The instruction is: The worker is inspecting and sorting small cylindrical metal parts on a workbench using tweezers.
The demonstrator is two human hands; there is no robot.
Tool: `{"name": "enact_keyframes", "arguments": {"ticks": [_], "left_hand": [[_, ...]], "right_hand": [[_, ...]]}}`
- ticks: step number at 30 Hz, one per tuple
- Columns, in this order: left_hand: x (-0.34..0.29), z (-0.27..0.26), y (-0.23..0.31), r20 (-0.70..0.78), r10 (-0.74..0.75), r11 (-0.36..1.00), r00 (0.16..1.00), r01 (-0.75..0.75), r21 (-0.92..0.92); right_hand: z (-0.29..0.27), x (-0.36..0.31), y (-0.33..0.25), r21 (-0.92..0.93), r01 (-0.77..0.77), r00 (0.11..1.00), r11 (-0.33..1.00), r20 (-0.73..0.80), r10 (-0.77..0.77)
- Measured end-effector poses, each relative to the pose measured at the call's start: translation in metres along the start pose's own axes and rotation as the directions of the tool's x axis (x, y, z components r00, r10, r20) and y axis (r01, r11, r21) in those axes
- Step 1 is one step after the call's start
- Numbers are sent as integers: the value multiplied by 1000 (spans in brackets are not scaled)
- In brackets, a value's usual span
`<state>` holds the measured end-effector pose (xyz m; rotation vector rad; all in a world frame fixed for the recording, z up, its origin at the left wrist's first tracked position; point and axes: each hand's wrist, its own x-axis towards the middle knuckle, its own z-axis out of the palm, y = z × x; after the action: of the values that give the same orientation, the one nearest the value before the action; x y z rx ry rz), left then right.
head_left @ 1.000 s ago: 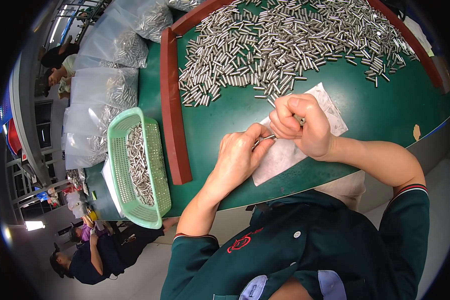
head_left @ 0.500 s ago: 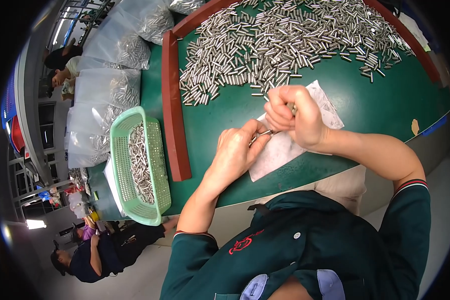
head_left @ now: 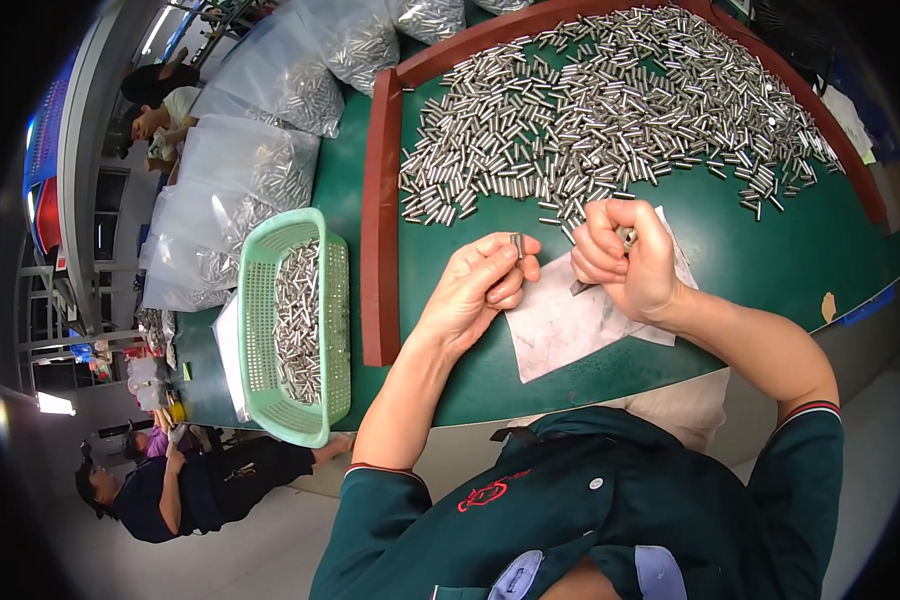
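The metal pin (head_left: 517,246) points up the view, its long axis nearly vertical there. The left hand (head_left: 486,277) pinches it between thumb and fingers, near their tips. The right hand (head_left: 625,255) is fisted around a partly hidden tool (head_left: 580,287) with a grey tip. Both hover over smudged white paper (head_left: 560,335); smooth, shiny loose cylinders (head_left: 660,95) spread beyond on the green tabletop (head_left: 760,260).

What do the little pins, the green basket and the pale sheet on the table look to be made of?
Pins: metal, probably steel; smooth and shiny, with bright highlights.
Basket: likely moulded plastic, with regular holes and a smooth rim.
Sheet: thin, matte and smudged; paper or cloth, I can't tell.
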<state>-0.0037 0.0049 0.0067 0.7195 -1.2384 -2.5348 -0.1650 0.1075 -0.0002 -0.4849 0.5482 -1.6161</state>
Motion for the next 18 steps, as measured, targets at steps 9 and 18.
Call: {"name": "enact_keyframes", "arguments": {"ticks": [9, 18], "left_hand": [[0, 2, -6, -70, 196, 900, 978, -151, 409], [-3, 3, 1, 33, 7, 997, 999, -4, -74]], "right_hand": [[-1, 2, -1, -5, -8, 1000, 1000, -3, 8], [-1, 2, -2, -10, -25, 999, 1000, -21, 25]]}}
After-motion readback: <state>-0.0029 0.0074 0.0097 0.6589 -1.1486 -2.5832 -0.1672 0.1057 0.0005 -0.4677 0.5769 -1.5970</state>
